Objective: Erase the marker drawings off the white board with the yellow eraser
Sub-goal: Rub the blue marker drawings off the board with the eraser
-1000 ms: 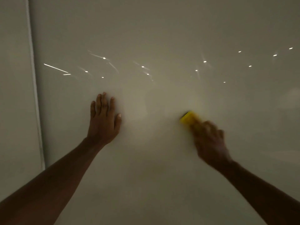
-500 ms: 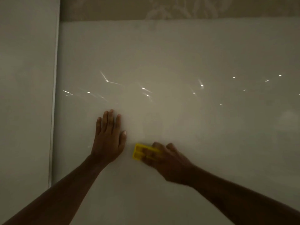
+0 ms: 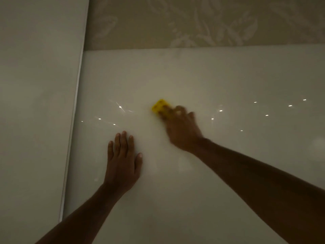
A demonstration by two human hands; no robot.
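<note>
The white board point(image 3: 228, 81) fills most of the head view, glossy, with small light reflections across it. I can make out no marker drawings on it in this dim light. My right hand point(image 3: 182, 131) is blurred and presses the yellow eraser point(image 3: 160, 106) against the board, above and right of my left hand. My left hand point(image 3: 123, 161) lies flat on the board with fingers together, holding nothing.
The board's left edge has a thin pale frame point(image 3: 73, 120), with a plain wall panel point(image 3: 35, 103) beyond it. Above the board's top edge runs wallpaper with a leaf pattern point(image 3: 202, 23).
My right hand swept the eraser from the right to beside my left thumb, then up and right to its place now. The view tilted upward, showing the wallpaper. My left hand stayed flat.
</note>
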